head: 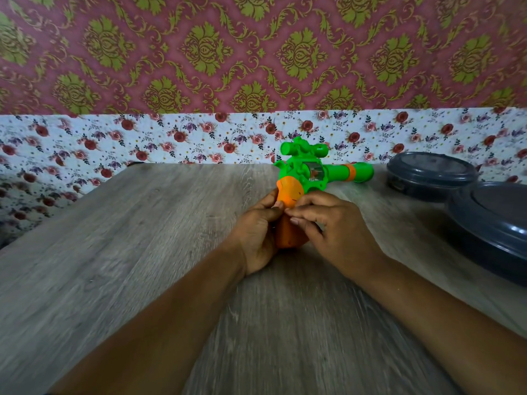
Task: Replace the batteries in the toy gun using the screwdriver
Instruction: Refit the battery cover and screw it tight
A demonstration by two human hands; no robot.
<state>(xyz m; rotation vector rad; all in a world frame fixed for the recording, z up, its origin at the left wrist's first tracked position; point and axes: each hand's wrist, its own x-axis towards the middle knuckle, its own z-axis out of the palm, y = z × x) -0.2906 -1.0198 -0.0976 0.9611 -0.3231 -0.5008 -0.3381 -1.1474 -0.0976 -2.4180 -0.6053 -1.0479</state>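
A person sat at a grey wooden table (pixel 119 252) with both arms stretched out over it. In the middle of the table was the toy gun (pixel 309 172). It was bright green with an orange handle (pixel 288 195). A little green scope sat on top of it, and its barrel pointed to the right, with an orange ring near the tip. The handle end pointed back toward the person.

The left hand (pixel 256 235) was curled round the left side of the orange handle and held it. Its thumb lay across the top of the handle. The right hand (pixel 333 223) came in from the other side. Its fingers (pixel 299 216) were bent and pinched at the handle, right beside the left thumb. The two hands touched each other there. The picture was a bit blurry, so it was hard to tell if anything small was between the fingers.

On the right side of the table were two dark grey round boxes with lids. One box (pixel 430 175) was farther back, near the gun's barrel tip. The other box (pixel 493 226) was closer and partly cut off by the edge.

Behind the table was a wall (pixel 199 138) with small red flowers low down and big gold leaves higher up.
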